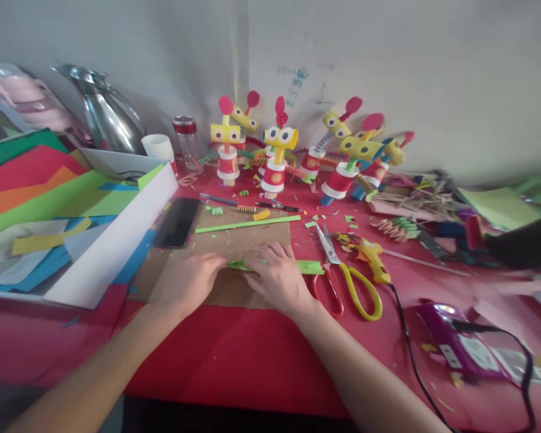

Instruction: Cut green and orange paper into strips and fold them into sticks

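Note:
A green paper strip [310, 267] lies across the brown cardboard [234, 294] in front of me. My left hand [192, 276] pinches its left end, with the fingertips closed together. Over the middle of the strip, my right hand [277, 273] rests with fingers stretched out, pressing down on it. The strip's right end sticks out past that hand toward the scissors [331, 258]. Beyond both hands lies a second, narrower green strip [247, 225]. Small coiled paper pieces, a yellow one [262, 214] among them, sit farther back.
Several cup figures [275, 174] stand along the wall. On the left are a white box [117, 240] of coloured paper, a black phone [178, 222], a paper cup [158, 146] and a steel jug [101, 111]. A yellow glue gun [373, 260] and purple device [460, 343] trail cords at right.

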`<state>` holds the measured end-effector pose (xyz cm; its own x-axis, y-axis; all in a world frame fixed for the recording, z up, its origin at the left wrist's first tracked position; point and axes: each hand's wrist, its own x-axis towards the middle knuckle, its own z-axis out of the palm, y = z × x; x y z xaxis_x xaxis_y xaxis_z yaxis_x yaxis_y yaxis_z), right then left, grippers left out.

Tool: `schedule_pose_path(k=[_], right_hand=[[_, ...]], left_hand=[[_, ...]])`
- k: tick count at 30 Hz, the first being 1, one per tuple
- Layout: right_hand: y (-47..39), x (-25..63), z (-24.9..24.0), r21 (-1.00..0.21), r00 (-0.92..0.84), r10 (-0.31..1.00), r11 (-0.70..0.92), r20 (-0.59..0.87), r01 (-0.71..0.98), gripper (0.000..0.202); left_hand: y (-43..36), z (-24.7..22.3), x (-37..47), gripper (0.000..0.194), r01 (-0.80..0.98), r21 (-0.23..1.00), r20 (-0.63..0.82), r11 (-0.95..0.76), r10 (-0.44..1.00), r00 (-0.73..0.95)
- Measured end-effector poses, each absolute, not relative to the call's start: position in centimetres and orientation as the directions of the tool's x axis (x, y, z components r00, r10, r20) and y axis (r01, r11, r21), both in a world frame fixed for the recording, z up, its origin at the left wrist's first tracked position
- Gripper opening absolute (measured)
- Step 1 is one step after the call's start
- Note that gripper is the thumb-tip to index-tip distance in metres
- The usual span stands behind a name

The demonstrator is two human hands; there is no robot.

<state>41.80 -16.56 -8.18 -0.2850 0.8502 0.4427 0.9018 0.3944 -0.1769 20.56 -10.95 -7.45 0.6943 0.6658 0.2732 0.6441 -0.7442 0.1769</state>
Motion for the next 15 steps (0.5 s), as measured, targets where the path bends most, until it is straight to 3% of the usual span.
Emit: schedule_pose_path(k=[5,10,15], right_hand=[[-16.3,41.1,-8.7,-0.195,-0.371,0.838,0.474,0.401,0.859,0.012],[-16.3,42.5,-8.6,-0.219,-0.357,0.851,0.46,0.386,0.86,0.012],[-16.3,45.1,-8.5,-0.322,-0.335,0.87,0.453,0.361,0.831,0.012]], left_hand=[[-11.5,-8.7,19.0,0.026,0.555,-0.001,0.348,-0.832,0.52,0.78],[-11.5,-9.2,18.6,0.032,0.49,-0.046,0.383,-0.87,0.438,0.813],[-11.5,-9.4,18.5,0.034,0.475,-0.074,0.355,-0.877,0.421,0.834]])
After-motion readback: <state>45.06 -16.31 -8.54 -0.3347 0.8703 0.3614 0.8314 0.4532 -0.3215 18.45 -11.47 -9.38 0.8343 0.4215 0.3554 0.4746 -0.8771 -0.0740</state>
